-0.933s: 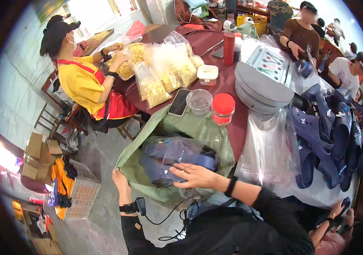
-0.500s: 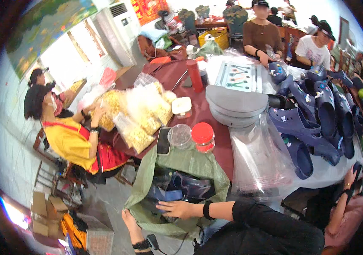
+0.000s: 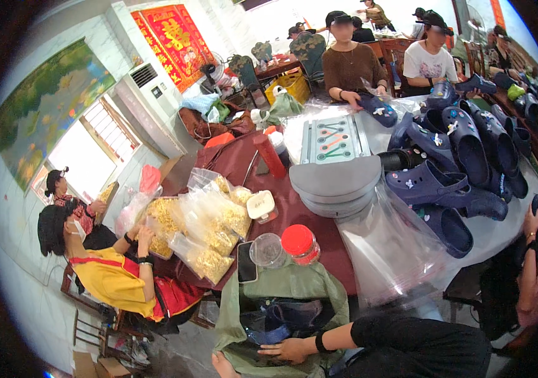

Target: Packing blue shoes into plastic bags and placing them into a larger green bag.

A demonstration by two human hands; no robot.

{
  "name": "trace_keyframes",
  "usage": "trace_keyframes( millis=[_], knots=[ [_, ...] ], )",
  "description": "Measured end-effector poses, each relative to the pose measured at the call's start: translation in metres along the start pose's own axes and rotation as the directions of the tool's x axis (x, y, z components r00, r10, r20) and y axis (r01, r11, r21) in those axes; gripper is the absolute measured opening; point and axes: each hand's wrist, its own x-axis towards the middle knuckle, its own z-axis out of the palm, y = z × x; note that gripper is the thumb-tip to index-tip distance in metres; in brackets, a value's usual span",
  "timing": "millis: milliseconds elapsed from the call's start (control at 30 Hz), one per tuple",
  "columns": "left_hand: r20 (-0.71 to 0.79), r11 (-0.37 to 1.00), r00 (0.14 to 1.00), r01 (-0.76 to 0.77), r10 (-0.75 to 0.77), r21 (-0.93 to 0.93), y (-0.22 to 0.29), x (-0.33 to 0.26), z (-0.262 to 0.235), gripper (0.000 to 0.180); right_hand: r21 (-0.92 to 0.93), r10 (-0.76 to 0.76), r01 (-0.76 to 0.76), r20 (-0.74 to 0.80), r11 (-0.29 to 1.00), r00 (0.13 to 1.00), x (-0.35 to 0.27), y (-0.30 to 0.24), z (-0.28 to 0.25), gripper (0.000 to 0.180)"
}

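Right hand open, palm down, on dark blue clogs inside green sack.

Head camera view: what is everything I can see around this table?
Clog shoes: many, dark blue, right side of table.
Clear plastic bags: a stack, table's near edge.
Grey trays: a stack, centre.
Jar: one, red lid, near edge.
Phone: one, black, beside the jar.
Bags of yellow pieces: several, left side.
Green sack: one, open, below the table edge.
Co-workers: several; one in a yellow top at left.
Right hand: on the blue items in the sack.
Left hand: lower edge, only partly in view.
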Motion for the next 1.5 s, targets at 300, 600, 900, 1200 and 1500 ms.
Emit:
trace_keyframes(
  millis=[300, 600, 900, 1200, 1500],
  knots=[
    [0.152, 0.995, 0.985, 0.075, -0.085, 0.069, -0.016, 0.05, 0.01, 0.041, 0.437, -0.092, 0.032, 0.117, 0.899, 0.989, 0.036, 0.008, 0.071, 0.033],
    [0.111, 0.97, 0.992, 0.038, -0.067, 0.241, 0.013, 0.048, 0.029, 0.043, 0.393, -0.007, -0.114, 0.294, 0.912, 0.956, 0.02, -0.003, 0.054, 0.025],
    [-0.123, 0.934, 0.981, 0.18, -0.148, 0.308, 0.005, 0.018, 0.056, 0.032, 0.347, 0.09, -0.212, 0.336, 0.914, 0.938, -0.059, -0.061, -0.037, 0.024],
    [0.188, 0.593, 0.745, -0.635, 0.64, 0.495, 0.035, -0.037, 0.102, 0.028, 0.293, 0.465, -0.488, 0.147, 0.822, 0.873, -0.134, -0.105, -0.111, 0.036],
    [0.623, 0.394, 0.313, -0.919, 0.717, 0.008, 0.066, -0.085, 0.256, 0.034, 0.411, 0.743, -0.619, -0.332, 0.669, 0.582, -0.244, -0.123, -0.14, 0.025]
  ],
)
